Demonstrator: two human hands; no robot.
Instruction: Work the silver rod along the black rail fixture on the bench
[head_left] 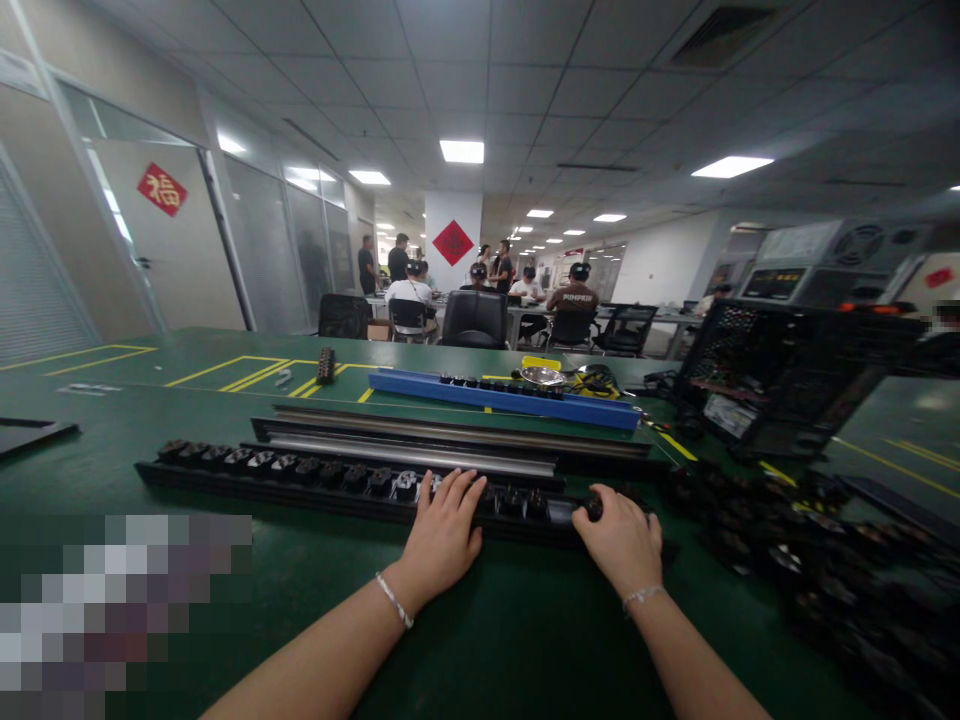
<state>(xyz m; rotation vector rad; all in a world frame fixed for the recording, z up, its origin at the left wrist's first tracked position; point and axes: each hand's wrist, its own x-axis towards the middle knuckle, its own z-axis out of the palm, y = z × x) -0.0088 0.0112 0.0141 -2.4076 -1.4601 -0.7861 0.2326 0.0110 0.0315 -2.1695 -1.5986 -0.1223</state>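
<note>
A long black socket strip (pixel 300 475) lies across the green table (pixel 480 640) in front of me, with several black socket modules set along it. My left hand (pixel 444 535) rests flat on the strip, fingers stretched out over the modules. My right hand (pixel 621 545) is curled at the strip's right end, its fingers closed on a small black module (pixel 594 508). Both wrists wear thin bracelets. Behind the strip lie long black and silver rails (pixel 450 440).
A blue strip (pixel 510 398) with modules lies farther back, beside a metal bowl (pixel 543 376). A heap of loose black modules (pixel 810 560) spreads at the right. A black mesh computer case (pixel 787 375) stands at right. Several people sit and stand far behind, by office chairs.
</note>
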